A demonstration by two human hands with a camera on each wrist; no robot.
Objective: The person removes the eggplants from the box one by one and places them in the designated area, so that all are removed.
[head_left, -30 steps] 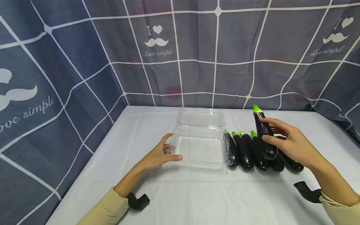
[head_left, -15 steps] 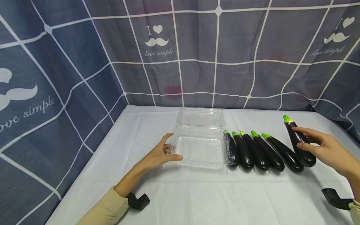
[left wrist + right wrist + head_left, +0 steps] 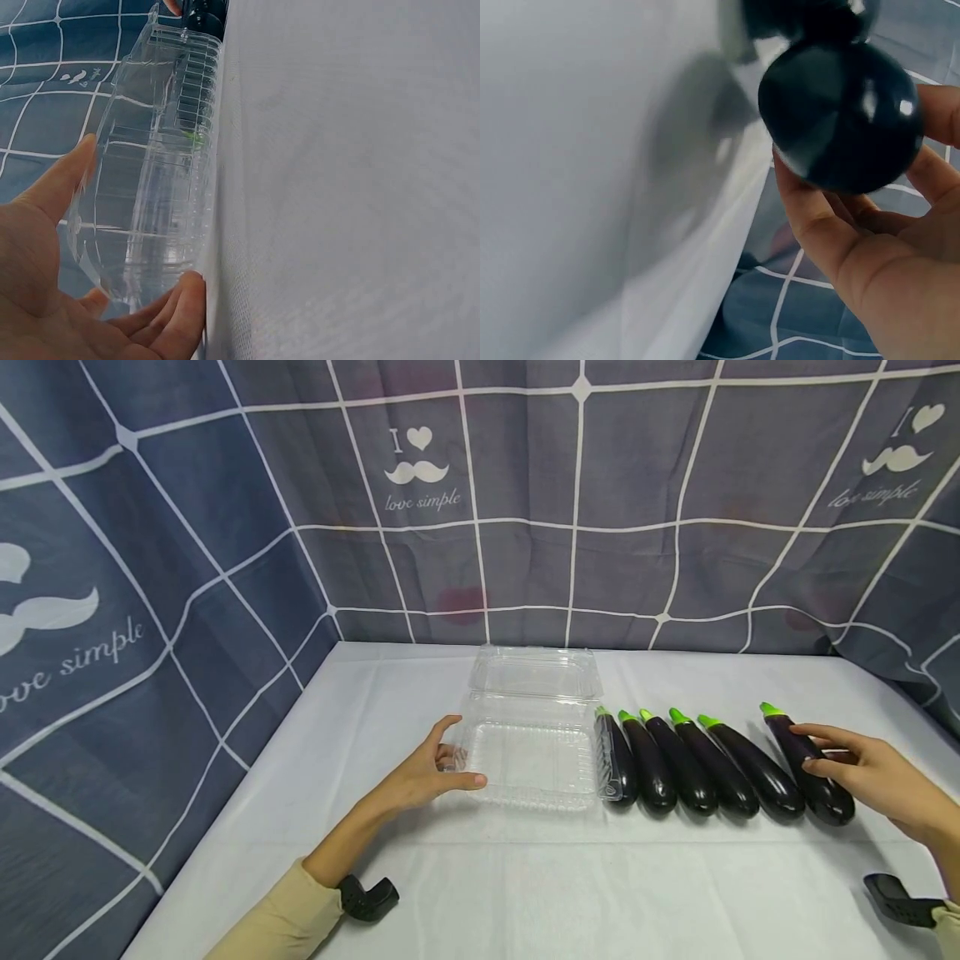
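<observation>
A clear plastic clamshell container [image 3: 532,760] lies with its lid [image 3: 536,672] folded back on the white table. My left hand [image 3: 427,772] holds its left side, thumb at the near corner and fingers along the wall; the wrist view shows thumb and fingers on the container [image 3: 150,195] too. At the right end of a row of glossy dark eggplants [image 3: 682,768] with green stem ends, my right hand [image 3: 877,772] grips one eggplant [image 3: 806,764] between thumb and fingers. Its rounded end [image 3: 840,116] fills much of the right wrist view. This eggplant appears to rest on the table.
The leftmost eggplant [image 3: 622,768] sits right against the container's right wall, partly seen through the plastic. A grey-blue grid-patterned curtain [image 3: 525,568] rises behind the table and along its left side. White cloth [image 3: 525,893] covers the table in front.
My right hand has carried the eggplant rightward over the row, then lowered it beside the others at the right end. The left hand and container have stayed in place.
</observation>
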